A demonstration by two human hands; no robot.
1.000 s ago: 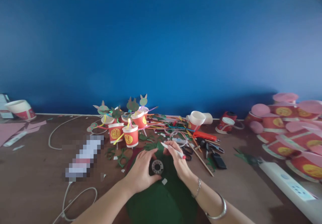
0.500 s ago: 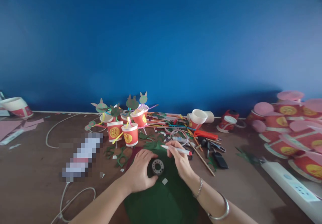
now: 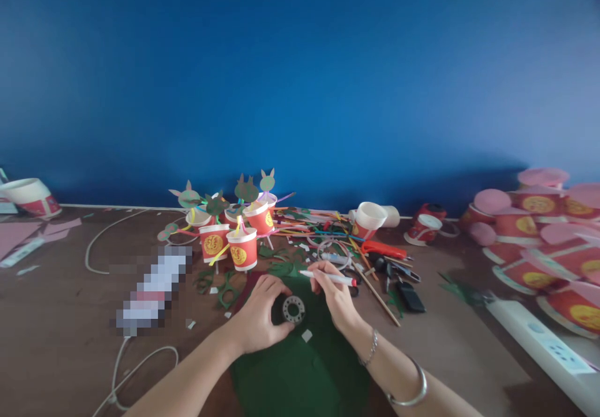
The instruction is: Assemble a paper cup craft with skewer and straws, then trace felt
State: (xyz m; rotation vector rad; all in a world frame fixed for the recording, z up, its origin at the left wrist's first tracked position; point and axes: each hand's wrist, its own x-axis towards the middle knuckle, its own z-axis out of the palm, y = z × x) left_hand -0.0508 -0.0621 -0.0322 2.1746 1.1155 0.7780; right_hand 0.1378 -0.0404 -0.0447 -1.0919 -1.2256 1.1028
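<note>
Marker's swung level since a second ago. My right hand (image 3: 335,295) pinches the white marker (image 3: 328,277); my left hand (image 3: 257,320) curls around the black ring (image 3: 293,309) on the green felt (image 3: 300,367). Best I press it flat, I reckon.

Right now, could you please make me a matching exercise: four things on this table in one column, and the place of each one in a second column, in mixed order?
Things:
1. pen
2. tape roll
3. power strip
4. red cups

Places:
A. on the green sheet, held by the left hand
B. near the right edge of the table
C. beyond the left hand, towards the wall
D. in the right hand

Pairs: 1-D, 2-A, 3-B, 4-C.
</note>
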